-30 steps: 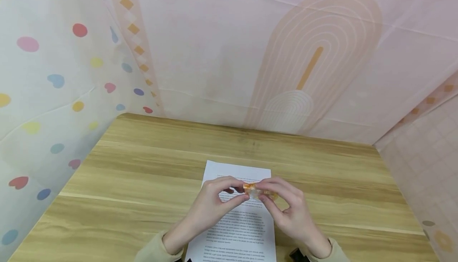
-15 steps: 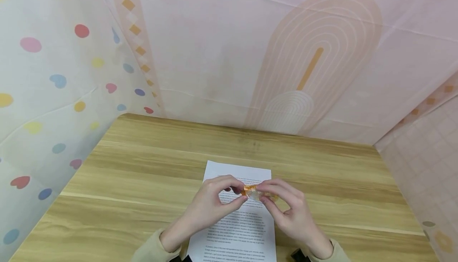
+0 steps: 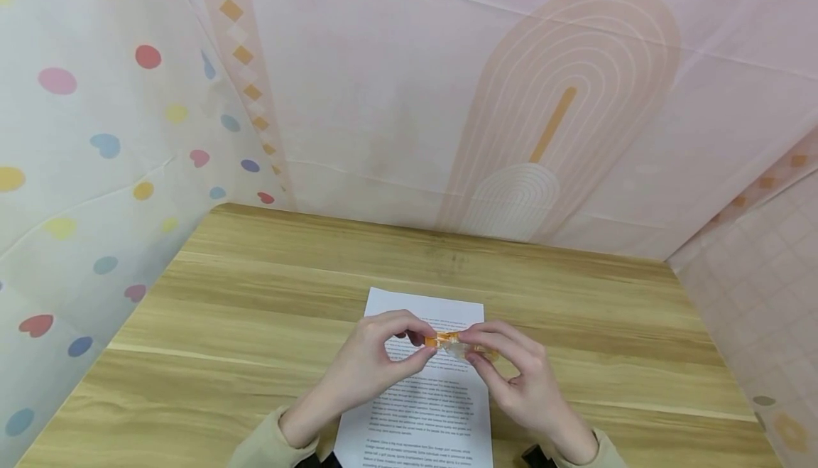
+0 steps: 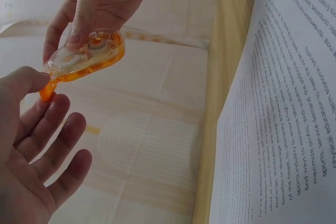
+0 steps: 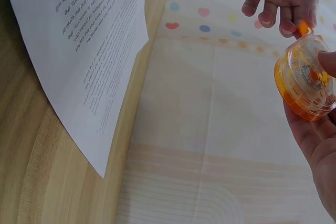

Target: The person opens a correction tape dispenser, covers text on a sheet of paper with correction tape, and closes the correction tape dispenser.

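Observation:
Between my hands, above the printed sheet, is a correction tape dispenser with a clear body and orange parts. My right hand grips its body between thumb and fingers. With thumb and index finger, my left hand pinches the orange cap at the narrow end. The left wrist view has this cap angled down from the body; the other left fingers are spread loosely below it. Inside the clear shell the round reel shows in the right wrist view. Right fingertips hide part of the body.
The sheet lies on a wood-grain table under both hands. Patterned cloth hangs behind the table and along its sides. Near the right wrist is a small black object, partly out of frame.
My left hand has shifted slightly left, drawing the orange cap outward, so more of the orange end shows. The right hand has stayed almost still.

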`<action>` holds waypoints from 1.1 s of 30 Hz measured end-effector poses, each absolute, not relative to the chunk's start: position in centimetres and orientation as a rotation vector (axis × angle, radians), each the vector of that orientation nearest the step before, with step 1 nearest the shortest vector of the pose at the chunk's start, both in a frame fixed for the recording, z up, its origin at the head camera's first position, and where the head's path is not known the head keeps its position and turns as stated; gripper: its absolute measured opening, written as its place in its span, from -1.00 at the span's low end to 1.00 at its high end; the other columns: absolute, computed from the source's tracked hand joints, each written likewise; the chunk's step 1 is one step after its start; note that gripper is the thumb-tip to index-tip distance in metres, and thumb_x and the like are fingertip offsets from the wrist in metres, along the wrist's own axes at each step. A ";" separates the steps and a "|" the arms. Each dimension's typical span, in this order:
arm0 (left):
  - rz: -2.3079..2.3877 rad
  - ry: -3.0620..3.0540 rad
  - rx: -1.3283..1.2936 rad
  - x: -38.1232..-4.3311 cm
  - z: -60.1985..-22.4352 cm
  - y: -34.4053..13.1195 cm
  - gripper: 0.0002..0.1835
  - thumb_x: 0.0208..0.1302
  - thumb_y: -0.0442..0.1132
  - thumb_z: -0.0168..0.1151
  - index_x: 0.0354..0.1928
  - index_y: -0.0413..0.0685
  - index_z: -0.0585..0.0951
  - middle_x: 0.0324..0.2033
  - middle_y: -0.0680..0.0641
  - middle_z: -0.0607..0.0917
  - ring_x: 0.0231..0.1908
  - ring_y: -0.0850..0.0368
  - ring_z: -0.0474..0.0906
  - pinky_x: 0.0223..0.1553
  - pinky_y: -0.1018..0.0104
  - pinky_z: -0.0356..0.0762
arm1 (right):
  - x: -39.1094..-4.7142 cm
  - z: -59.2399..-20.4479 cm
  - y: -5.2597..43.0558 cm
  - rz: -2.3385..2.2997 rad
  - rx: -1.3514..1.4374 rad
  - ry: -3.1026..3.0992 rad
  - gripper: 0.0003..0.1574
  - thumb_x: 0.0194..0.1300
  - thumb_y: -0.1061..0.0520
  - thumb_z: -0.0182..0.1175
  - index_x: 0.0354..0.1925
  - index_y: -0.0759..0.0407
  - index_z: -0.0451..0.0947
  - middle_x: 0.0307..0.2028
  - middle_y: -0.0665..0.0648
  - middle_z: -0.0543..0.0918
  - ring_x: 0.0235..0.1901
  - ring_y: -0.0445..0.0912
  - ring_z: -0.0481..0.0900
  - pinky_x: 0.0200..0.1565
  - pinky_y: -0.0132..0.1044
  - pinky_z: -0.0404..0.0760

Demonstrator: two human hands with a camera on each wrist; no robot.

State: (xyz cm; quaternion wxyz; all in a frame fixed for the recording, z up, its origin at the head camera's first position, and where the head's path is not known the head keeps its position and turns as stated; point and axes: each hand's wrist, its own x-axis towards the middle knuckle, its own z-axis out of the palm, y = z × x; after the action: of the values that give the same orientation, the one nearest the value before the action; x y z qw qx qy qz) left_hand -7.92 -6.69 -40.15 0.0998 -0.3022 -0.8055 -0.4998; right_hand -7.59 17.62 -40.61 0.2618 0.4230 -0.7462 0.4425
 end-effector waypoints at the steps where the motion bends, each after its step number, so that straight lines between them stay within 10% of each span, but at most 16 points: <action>1: -1.480 -2.379 -0.893 -8.0 -40.1 -6.7 -0.84 0.25 -0.31 0.50 -0.15 0.06 0.77 -0.30 0.10 0.81 -0.27 0.29 0.67 -0.11 0.41 0.69 | -7.6 -40.6 17.6 1.195 1.144 -2.020 -0.75 0.43 0.29 0.32 0.05 0.25 0.71 -0.15 0.21 0.76 -0.23 -0.12 0.73 -0.18 -0.52 0.69; 33: -1.517 -2.376 -0.877 -8.0 -40.2 -6.5 -0.86 0.30 -0.29 0.48 -0.13 0.05 0.79 -0.28 0.12 0.83 -0.25 0.44 0.65 -0.10 0.39 0.73 | -7.6 -40.7 17.7 1.142 1.159 -2.120 -0.69 0.39 0.29 0.36 0.08 0.21 0.70 -0.15 0.13 0.79 -0.23 -0.14 0.73 -0.13 -0.53 0.70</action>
State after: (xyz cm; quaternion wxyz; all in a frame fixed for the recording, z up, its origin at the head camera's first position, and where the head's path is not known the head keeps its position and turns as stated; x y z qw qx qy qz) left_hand -7.96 -6.48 -40.21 0.0946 -0.2957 -0.8012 -0.5115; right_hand -7.59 17.66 -40.70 0.2326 0.4218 -0.7716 0.4155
